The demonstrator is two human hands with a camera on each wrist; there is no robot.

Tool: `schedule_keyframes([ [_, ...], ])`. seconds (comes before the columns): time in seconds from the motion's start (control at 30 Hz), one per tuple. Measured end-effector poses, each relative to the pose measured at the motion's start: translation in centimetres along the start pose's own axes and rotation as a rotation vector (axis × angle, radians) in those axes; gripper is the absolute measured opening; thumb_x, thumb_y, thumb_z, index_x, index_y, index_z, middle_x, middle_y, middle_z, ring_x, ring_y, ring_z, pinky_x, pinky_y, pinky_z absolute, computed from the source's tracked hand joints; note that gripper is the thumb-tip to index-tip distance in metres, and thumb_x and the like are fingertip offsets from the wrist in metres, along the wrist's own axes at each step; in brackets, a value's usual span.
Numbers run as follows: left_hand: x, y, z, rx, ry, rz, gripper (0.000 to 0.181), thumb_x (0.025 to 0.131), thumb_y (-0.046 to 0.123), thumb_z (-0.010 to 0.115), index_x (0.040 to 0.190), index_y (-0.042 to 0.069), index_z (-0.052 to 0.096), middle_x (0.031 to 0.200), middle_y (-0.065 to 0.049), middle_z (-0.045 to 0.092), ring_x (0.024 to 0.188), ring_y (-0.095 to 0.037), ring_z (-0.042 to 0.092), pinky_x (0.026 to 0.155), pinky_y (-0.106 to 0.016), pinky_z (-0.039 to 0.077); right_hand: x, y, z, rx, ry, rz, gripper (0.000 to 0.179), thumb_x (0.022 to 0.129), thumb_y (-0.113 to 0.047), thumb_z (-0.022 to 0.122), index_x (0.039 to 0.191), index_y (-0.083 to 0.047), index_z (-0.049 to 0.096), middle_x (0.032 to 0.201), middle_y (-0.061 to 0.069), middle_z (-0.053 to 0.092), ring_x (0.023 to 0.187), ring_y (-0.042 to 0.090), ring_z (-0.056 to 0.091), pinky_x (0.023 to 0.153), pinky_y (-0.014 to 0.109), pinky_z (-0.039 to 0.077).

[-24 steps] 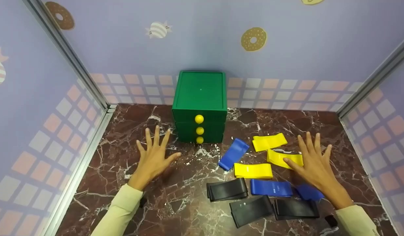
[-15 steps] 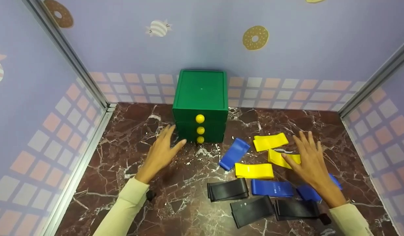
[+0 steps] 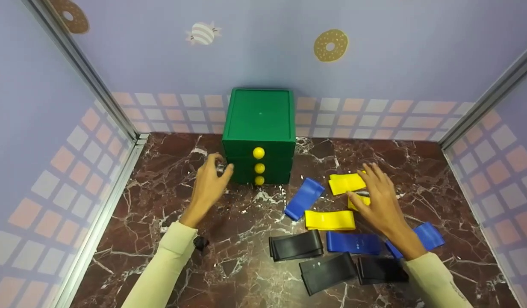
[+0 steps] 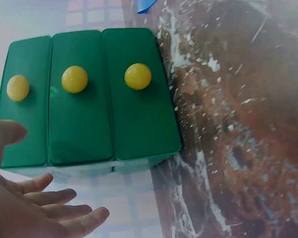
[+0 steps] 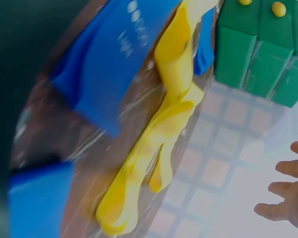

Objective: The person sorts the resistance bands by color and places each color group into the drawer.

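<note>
My left hand [image 3: 207, 184] is beside the left side of a small green three-drawer box [image 3: 260, 117], its fingers bent loosely and holding nothing. In the left wrist view, the drawer fronts with round yellow knobs [image 4: 74, 79] face the camera, and the fingertips show below and left of them. My right hand [image 3: 379, 203] hovers over the yellow resistance bands with relaxed, spread fingers. It partly hides one yellow band [image 3: 357, 202]; another yellow band [image 3: 345, 184] lies just past its thumb. A third yellow band [image 3: 330, 220] lies nearer the front.
Blue bands lie around the yellow ones: one slanted blue band [image 3: 304, 199] near the box, one flat blue band [image 3: 353, 243] and one blue band [image 3: 429, 235] at the right. Black bands [image 3: 329, 273] lie in front. Patterned panels stand along the marble table's [image 3: 242, 273] back and sides.
My left hand has moved from spread flat on the left to beside the box, its fingers now bent. My right hand has shifted left over the yellow bands. All drawers stay closed.
</note>
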State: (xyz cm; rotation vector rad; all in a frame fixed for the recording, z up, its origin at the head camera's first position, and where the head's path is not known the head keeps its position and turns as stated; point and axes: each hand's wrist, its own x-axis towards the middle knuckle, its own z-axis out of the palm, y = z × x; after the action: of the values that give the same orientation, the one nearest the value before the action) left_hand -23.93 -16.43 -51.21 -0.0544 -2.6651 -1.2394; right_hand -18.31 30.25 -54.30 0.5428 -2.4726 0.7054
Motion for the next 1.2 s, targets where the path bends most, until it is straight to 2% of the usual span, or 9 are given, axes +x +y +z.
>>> schedule_keyframes([
  [0.03,0.2,0.0,-0.1,-0.016,0.016,0.003,0.046,0.108,0.029,0.067,0.144,0.001,0.06,0.133,-0.024,0.071,0.105,-0.044,0.07,0.092,-0.058,0.057,0.2,-0.3,0.2,0.009,0.012,-0.015,0.065,0.095,-0.021,0.083,0.149,0.008,0.061,0.162,0.03,0.051,0.155,0.054,0.04,0.126,0.075,0.024],
  [0.13,0.9,0.0,-0.6,-0.052,0.059,0.023,0.044,0.107,0.018,0.063,0.145,-0.004,0.06,0.134,-0.028,0.071,0.111,-0.046,0.07,0.101,-0.059,0.055,1.0,-1.1,0.9,0.036,0.05,-0.061,0.06,0.094,-0.018,0.083,0.145,0.009,0.064,0.158,0.03,0.056,0.151,0.055,0.044,0.122,0.076,0.029],
  [0.2,1.5,0.1,-0.8,-0.08,0.084,0.026,0.045,0.109,0.018,0.061,0.147,-0.006,0.059,0.132,-0.032,0.071,0.112,-0.049,0.07,0.104,-0.06,0.054,1.4,-1.7,1.3,0.056,0.066,-0.085,0.058,0.093,-0.015,0.084,0.143,0.008,0.065,0.156,0.029,0.058,0.149,0.055,0.046,0.119,0.077,0.032],
  [0.33,2.5,0.2,-1.2,-0.118,0.112,0.02,0.05,0.112,0.026,0.059,0.151,-0.006,0.058,0.141,-0.033,0.067,0.128,-0.049,0.066,0.115,-0.06,0.048,2.3,-3.0,2.0,0.083,0.071,-0.102,0.057,0.094,-0.015,0.085,0.143,0.007,0.066,0.155,0.027,0.06,0.148,0.053,0.048,0.117,0.077,0.035],
  [0.53,3.6,0.5,-1.5,-0.168,0.078,0.005,0.062,0.114,0.038,0.056,0.163,0.001,0.049,0.162,-0.026,0.054,0.151,-0.041,0.051,0.126,-0.054,0.038,3.6,-5.1,2.7,0.101,0.04,-0.086,0.056,0.098,-0.021,0.083,0.146,0.004,0.066,0.156,0.023,0.061,0.15,0.046,0.048,0.119,0.071,0.038],
  [0.73,3.9,0.6,-1.3,-0.301,0.035,0.002,0.066,0.114,0.039,0.054,0.169,0.005,0.042,0.167,-0.023,0.048,0.156,-0.036,0.045,0.129,-0.051,0.035,4.5,-6.9,3.7,0.148,0.042,-0.11,0.055,0.099,-0.019,0.083,0.146,0.003,0.066,0.154,0.022,0.063,0.147,0.047,0.05,0.121,0.066,0.039],
  [0.9,4.3,0.7,-1.0,-0.393,0.034,0.016,0.07,0.115,0.045,0.052,0.172,0.007,0.037,0.172,-0.022,0.042,0.159,-0.036,0.041,0.13,-0.048,0.034,5.3,-8.2,4.7,0.189,0.07,-0.139,0.053,0.098,-0.015,0.084,0.144,0.004,0.067,0.149,0.023,0.065,0.144,0.043,0.054,0.12,0.063,0.041],
  [1.03,4.7,1.0,-0.5,-0.405,0.019,0.028,0.067,0.117,0.047,0.049,0.174,0.013,0.036,0.176,-0.014,0.038,0.162,-0.032,0.036,0.132,-0.044,0.029,5.9,-9.4,5.4,0.229,0.07,-0.125,0.053,0.099,-0.015,0.083,0.146,0.004,0.065,0.149,0.024,0.065,0.141,0.042,0.058,0.12,0.061,0.043],
  [1.2,4.7,1.7,0.3,-0.39,0.01,0.028,0.061,0.118,0.048,0.045,0.172,0.019,0.039,0.174,-0.005,0.042,0.161,-0.026,0.039,0.132,-0.04,0.028,6.5,-10.6,6.1,0.269,-0.004,-0.075,0.067,0.103,-0.017,0.08,0.16,0.005,0.052,0.162,0.024,0.054,0.148,0.044,0.054,0.121,0.06,0.043],
])
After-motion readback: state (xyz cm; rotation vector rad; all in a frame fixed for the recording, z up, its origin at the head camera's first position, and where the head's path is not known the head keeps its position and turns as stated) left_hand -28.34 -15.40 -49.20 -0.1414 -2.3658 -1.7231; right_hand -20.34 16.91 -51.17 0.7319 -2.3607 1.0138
